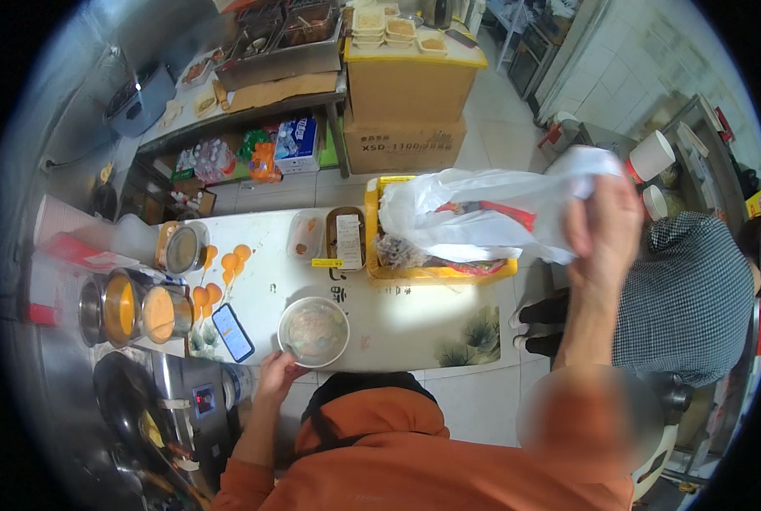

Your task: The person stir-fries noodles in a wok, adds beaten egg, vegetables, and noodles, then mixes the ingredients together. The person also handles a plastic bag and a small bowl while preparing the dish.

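Observation:
My right hand is raised at the right, its fingers closed on a white plastic bag. The bag stretches left over a yellow crate with packets inside, and something red shows at the bag. At the table's near edge my left hand grips the rim of a round bowl with a clear lid; its contents cannot be made out. A smartphone lies left of the bowl. Beyond it stand a clear plastic container and a takeaway container with a paper slip on top.
Metal pots and stacked cups stand at the left, above a stove with a wok. A person in a checked garment is close at the right. Cardboard boxes and a shelf unit stand beyond the table.

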Demonstrator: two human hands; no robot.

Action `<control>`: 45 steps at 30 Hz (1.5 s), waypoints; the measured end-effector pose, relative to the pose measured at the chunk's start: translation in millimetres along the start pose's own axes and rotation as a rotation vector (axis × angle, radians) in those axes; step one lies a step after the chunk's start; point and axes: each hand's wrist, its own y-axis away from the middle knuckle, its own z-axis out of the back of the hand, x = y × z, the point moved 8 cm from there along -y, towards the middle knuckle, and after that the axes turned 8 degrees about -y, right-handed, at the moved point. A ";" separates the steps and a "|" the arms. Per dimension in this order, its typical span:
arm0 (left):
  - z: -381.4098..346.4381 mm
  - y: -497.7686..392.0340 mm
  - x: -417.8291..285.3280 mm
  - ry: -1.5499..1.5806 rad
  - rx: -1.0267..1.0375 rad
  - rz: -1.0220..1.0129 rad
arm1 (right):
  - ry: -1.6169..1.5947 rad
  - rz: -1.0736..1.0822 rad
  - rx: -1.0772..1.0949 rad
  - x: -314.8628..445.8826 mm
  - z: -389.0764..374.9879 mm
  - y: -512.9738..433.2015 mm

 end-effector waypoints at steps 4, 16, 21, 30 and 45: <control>17.6 9.3 -21.5 -0.023 0.081 -0.092 | -0.287 0.020 -0.038 62.3 0.1 43.4; 84.8 71.4 -87.6 0.046 0.247 -0.134 | 0.466 -0.687 0.004 -172.1 -10.6 206.9; 50.7 74.7 -80.7 -0.001 0.425 0.014 | 0.475 -0.585 0.023 -209.8 -31.0 249.0; -129.1 41.1 16.4 0.058 0.874 0.536 | 1.056 -0.191 0.000 -144.8 -12.0 271.6; -131.0 -69.1 88.8 0.246 0.482 0.156 | 0.551 -0.358 0.094 -215.7 -62.0 301.4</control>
